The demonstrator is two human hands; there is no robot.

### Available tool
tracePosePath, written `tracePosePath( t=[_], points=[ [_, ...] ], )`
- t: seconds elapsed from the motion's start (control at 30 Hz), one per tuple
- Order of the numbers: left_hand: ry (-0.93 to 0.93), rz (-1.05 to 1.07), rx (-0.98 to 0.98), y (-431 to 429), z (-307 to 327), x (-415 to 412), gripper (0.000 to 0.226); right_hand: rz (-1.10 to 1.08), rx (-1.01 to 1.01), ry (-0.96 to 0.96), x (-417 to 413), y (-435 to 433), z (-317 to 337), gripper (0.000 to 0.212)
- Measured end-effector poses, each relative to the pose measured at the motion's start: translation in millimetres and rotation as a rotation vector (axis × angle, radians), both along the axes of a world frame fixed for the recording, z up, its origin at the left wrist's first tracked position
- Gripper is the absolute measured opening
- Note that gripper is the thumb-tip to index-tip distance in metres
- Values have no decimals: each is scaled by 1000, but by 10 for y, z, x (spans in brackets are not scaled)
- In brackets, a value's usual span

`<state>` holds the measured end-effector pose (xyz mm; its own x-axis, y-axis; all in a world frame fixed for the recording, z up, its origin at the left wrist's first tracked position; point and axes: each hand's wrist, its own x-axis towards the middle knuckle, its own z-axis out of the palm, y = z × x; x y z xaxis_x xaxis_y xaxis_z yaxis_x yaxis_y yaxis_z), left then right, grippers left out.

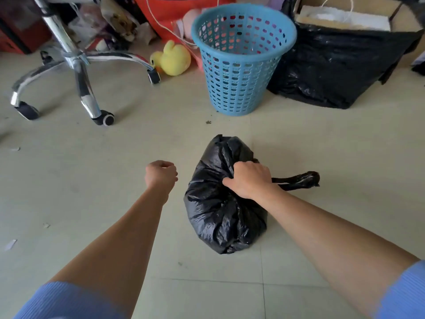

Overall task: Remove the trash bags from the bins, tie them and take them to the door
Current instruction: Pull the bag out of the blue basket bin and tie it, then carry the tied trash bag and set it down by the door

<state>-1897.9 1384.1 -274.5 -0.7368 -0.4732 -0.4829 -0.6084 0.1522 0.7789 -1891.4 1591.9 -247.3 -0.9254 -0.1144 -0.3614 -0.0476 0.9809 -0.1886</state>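
Black, crinkly plastic is bunched up in the grip of the right hand (pixel 249 180). The fingers curl tight round the gathered top of the trash bag (pixel 218 208). A twisted tail (pixel 296 180) of the bag sticks out past the hand to the right. I cannot tell if there is a knot in it yet. The left hand (pixel 161 174) is just beside the bag and does not touch it. Its fingers are curled into a fist, and it holds nothing that I can see.

The bag sits on the floor (pixel 92 180), out of its bin, right in front of the person. It looks round and full, but soft and squashy. I think it is not very heavy. The plastic is thin and slippery, so it could slide or rip if pulled by a loose bit. The best place to hold is the bunched neck, close to the full part, where the folds make it thick.

Behind the bag stands the blue bin (pixel 241 61), with holes all round and no bag in it. Next to it is a bigger black bag (pixel 333 72). A yellow toy duck (pixel 173 58) and a chair (pixel 78 65) on wheels are off to the left.
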Motion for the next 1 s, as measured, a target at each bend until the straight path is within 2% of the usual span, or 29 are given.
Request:
tracePosePath(
  t=[0.17, 0.3, 0.47, 0.77, 1.0],
  points=[
    [-217, -169, -72, 70, -41, 561, 16, -82, 22, -82, 424, 188, 115, 49],
    [-381, -271, -81, 73, 426, 1043, 15, -107, 103, -304, 759, 346, 555, 42],
    [-473, -419, -111, 184, 1494, 1327, 16, -238, 87, -484, 1012, 576, 1470, 31],
    [-527, -745, -135, 1163, 3790, 1362, 13, -405, 109, -673, 1719, 1673, 3844, 49],
    [-444, -931, -141, 2658, 5238, 1094, 15, -610, -10, -502, 2145, 3001, 5291, 38]
  ],
)
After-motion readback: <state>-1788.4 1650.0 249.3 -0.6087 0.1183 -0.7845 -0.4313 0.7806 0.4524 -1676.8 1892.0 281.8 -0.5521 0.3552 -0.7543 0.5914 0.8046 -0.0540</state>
